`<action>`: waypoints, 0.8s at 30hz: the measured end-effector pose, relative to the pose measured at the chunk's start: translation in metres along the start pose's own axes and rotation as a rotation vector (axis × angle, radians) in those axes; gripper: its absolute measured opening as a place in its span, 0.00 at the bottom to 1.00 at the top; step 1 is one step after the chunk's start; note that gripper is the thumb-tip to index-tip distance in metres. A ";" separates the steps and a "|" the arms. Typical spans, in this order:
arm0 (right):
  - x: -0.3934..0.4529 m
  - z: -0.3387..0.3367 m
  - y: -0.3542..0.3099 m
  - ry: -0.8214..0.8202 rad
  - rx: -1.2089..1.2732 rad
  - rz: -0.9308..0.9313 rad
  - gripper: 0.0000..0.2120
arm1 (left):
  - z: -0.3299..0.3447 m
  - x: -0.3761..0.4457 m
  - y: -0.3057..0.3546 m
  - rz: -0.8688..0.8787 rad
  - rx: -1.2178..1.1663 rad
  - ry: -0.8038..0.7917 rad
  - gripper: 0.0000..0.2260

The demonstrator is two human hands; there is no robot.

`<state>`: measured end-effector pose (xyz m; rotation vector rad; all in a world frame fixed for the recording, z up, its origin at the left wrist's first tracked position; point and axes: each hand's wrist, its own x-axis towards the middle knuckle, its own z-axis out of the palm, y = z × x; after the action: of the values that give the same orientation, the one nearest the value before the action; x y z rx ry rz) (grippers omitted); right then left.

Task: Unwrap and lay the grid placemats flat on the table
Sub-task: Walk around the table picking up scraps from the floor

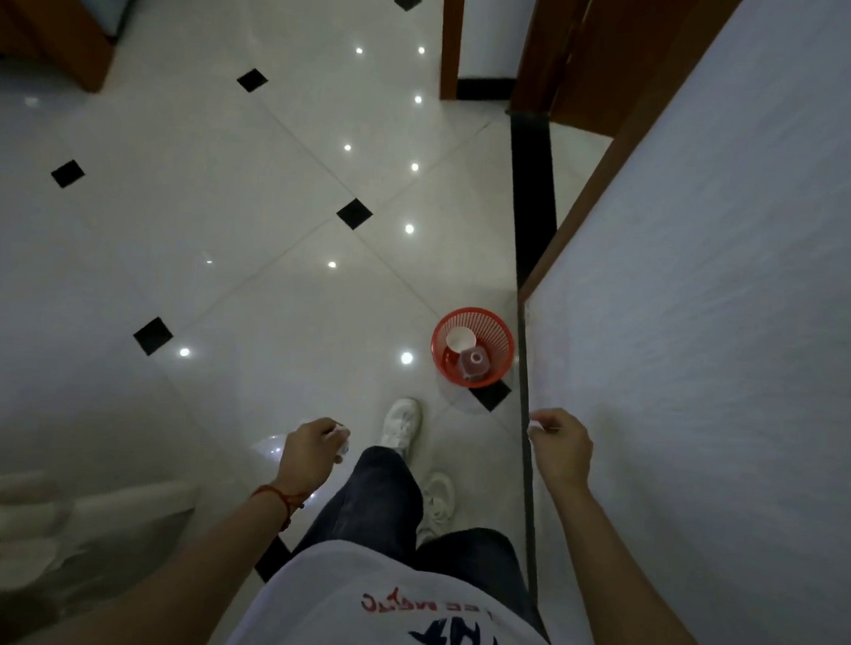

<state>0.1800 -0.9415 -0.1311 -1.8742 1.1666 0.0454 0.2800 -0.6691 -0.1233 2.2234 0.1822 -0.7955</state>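
I am standing on a shiny white floor [220,197] with little black squares in it. My left hand [309,452] is down by my leg. Its fingers are curled tight around a small crumpled white thing [342,440]. It looks like a bit of clear wrap or paper, but I cannot tell which.

My right hand [562,446] is up near the white wall [739,344]. My thumb and fingers pinch a small white scrap [537,427]. The scrap is too small for me to tell what it is.

A red basket [473,347] sits on the floor just ahead of my feet, close to the wall. There is a white cup [460,339] in it, and a clear pot with a red top next to the cup.

My white shoe [401,424] steps toward the basket.

I cannot see the grid placemats or a table here. At the bottom left there is something pale and blurry [47,522], and I cannot tell what it is.
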 end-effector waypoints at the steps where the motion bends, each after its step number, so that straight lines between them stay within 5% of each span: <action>1: 0.009 0.003 -0.004 0.003 0.008 0.017 0.08 | 0.001 0.012 0.007 -0.009 0.003 -0.013 0.13; 14: 0.133 0.071 -0.013 0.021 0.013 0.234 0.08 | 0.090 0.218 0.119 -0.046 0.153 -0.306 0.08; 24: 0.212 0.125 0.034 -0.030 -0.008 0.317 0.07 | 0.194 0.356 0.111 -0.248 0.078 -0.380 0.09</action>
<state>0.3216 -1.0075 -0.3238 -1.6736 1.4336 0.2527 0.5087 -0.9231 -0.3684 2.0979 0.2472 -1.3628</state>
